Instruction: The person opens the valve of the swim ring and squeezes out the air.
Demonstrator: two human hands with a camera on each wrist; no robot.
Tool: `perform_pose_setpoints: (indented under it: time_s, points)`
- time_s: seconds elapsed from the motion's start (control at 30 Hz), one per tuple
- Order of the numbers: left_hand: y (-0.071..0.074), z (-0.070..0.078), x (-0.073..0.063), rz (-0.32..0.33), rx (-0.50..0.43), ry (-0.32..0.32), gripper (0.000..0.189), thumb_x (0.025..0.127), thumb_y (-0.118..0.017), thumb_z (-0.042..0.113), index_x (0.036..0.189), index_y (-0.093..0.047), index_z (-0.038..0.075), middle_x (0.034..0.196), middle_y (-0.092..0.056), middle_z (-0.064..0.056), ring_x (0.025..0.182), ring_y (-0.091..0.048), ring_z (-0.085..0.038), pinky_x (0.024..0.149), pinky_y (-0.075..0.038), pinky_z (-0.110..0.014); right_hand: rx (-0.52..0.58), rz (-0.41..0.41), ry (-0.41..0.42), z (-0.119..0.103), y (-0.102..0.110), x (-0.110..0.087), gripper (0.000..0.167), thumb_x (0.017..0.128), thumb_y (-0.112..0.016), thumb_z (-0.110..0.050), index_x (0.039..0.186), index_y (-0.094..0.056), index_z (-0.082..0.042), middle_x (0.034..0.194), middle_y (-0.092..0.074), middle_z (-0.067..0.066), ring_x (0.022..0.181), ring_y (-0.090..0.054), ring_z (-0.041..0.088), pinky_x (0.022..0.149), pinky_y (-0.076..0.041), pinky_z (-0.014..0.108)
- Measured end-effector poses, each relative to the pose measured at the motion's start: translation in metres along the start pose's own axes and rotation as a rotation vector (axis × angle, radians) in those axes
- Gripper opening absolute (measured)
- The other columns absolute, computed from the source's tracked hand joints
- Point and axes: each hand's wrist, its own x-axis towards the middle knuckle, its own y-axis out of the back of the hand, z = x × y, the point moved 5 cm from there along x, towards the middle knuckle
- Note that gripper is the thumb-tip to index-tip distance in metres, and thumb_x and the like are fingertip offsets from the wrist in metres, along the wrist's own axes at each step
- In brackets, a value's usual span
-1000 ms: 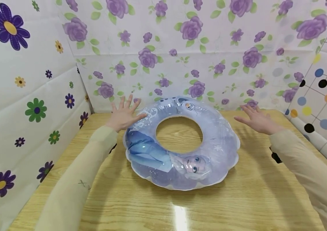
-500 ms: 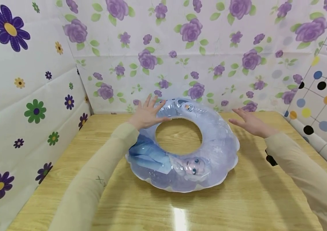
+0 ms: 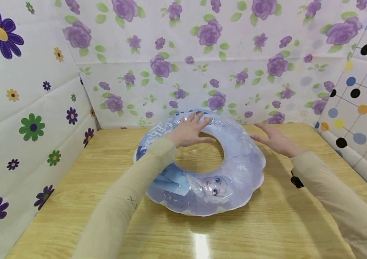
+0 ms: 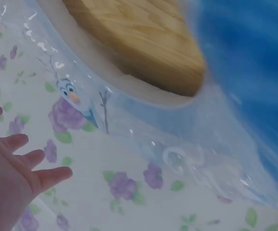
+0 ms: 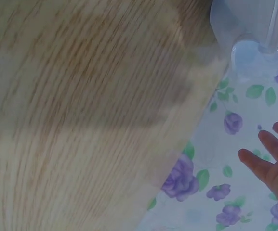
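An inflated swim ring point(image 3: 245, 169), pale blue-violet and see-through in places, lies on the wooden table with printed cartoon figures on top. Over its far left part and central hole spreads my left hand point(image 3: 191, 131), fingers apart and holding nothing. The left wrist view shows this hand point(image 4: 13, 178) beside the ring point(image 4: 143, 130), with the snowman print near its fingers. My right hand point(image 3: 275, 139) hovers just off the ring's right edge, fingers extended. In the right wrist view that hand point(image 5: 276, 163) is away from the ring's edge point(image 5: 244, 24).
The wooden table point(image 3: 112, 154) runs back to a wall sheet point(image 3: 118, 79) with purple roses. Flowered sheeting point(image 3: 44, 108) bounds the left side, and dotted sheeting point(image 3: 365, 118) the right. A small black object point(image 3: 297, 180) shows at the right sleeve.
My left hand has swept right, from the ring's left side to over its hole. The right hand has shifted slightly left, nearer the ring. The ring stays on the table.
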Motion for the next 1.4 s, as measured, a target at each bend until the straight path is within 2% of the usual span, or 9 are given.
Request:
perform_pose_setpoints:
  time_s: [0.23, 0.4, 0.53, 0.8, 1.03, 1.2, 1.4]
  points:
    - [-0.014, 0.028, 0.023, -0.033, -0.037, -0.056, 0.084, 0.08, -0.031, 0.074, 0.147, -0.01, 0.027, 0.15, -0.003, -0.008, 0.133, -0.003, -0.03, 0.098, -0.016, -0.055, 0.02, 0.048, -0.005, -0.003, -0.004, -0.002, 0.076, 0.087, -0.051, -0.051, 0.144, -0.022, -0.009, 0.144, -0.022, 0.019, 0.128, -0.017, 0.04, 0.095, -0.016, 0.058]
    - [-0.026, 0.044, 0.039, -0.062, -0.073, -0.061, 0.085, 0.08, -0.03, 0.074, 0.147, -0.011, 0.026, 0.149, -0.006, -0.009, 0.133, -0.007, -0.03, 0.099, -0.016, -0.053, 0.054, 0.069, -0.015, -0.003, -0.009, -0.003, 0.075, 0.086, -0.052, -0.051, 0.142, -0.027, -0.009, 0.141, -0.027, 0.019, 0.125, -0.024, 0.042, 0.092, -0.021, 0.06]
    - [-0.033, 0.052, 0.049, -0.083, -0.114, -0.062, 0.086, 0.08, -0.033, 0.073, 0.147, -0.013, 0.023, 0.149, -0.009, -0.01, 0.132, -0.009, -0.031, 0.1, -0.017, -0.049, 0.1, 0.104, 0.009, -0.006, -0.012, -0.002, 0.07, 0.087, -0.054, -0.048, 0.139, -0.033, -0.006, 0.137, -0.033, 0.02, 0.12, -0.032, 0.04, 0.091, -0.026, 0.057]
    - [-0.047, 0.062, 0.061, -0.096, -0.203, -0.057, 0.088, 0.08, -0.038, 0.071, 0.147, -0.012, 0.021, 0.149, -0.005, -0.01, 0.132, -0.007, -0.031, 0.1, -0.015, -0.05, 0.184, 0.174, 0.067, -0.005, -0.018, 0.001, 0.055, 0.088, -0.058, -0.036, 0.13, -0.043, -0.003, 0.129, -0.043, 0.02, 0.11, -0.045, 0.036, 0.086, -0.037, 0.051]
    - [-0.052, 0.066, 0.066, -0.08, -0.284, -0.074, 0.087, 0.081, -0.043, 0.067, 0.147, -0.012, 0.018, 0.148, -0.002, -0.016, 0.132, -0.003, -0.032, 0.103, -0.009, -0.043, 0.195, 0.213, 0.068, -0.006, -0.021, 0.004, 0.049, 0.086, -0.061, -0.035, 0.122, -0.052, -0.003, 0.119, -0.052, 0.015, 0.102, -0.052, 0.032, 0.08, -0.042, 0.049]
    - [-0.063, 0.069, 0.071, -0.113, -0.314, -0.066, 0.088, 0.08, -0.044, 0.068, 0.147, -0.012, 0.02, 0.148, -0.002, -0.015, 0.132, -0.002, -0.032, 0.102, -0.01, -0.043, 0.197, 0.221, 0.075, -0.009, -0.022, 0.007, 0.041, 0.086, -0.061, -0.035, 0.115, -0.058, -0.006, 0.112, -0.057, 0.011, 0.1, -0.053, 0.03, 0.078, -0.043, 0.048]
    - [-0.071, 0.073, 0.074, -0.141, -0.334, -0.048, 0.092, 0.077, -0.049, 0.068, 0.147, -0.013, 0.02, 0.149, 0.001, -0.013, 0.132, 0.001, -0.032, 0.102, -0.01, -0.043, 0.191, 0.272, 0.102, -0.012, -0.018, 0.006, 0.025, 0.086, -0.063, -0.029, 0.098, -0.066, -0.007, 0.097, -0.063, 0.008, 0.091, -0.056, 0.026, 0.074, -0.045, 0.045]
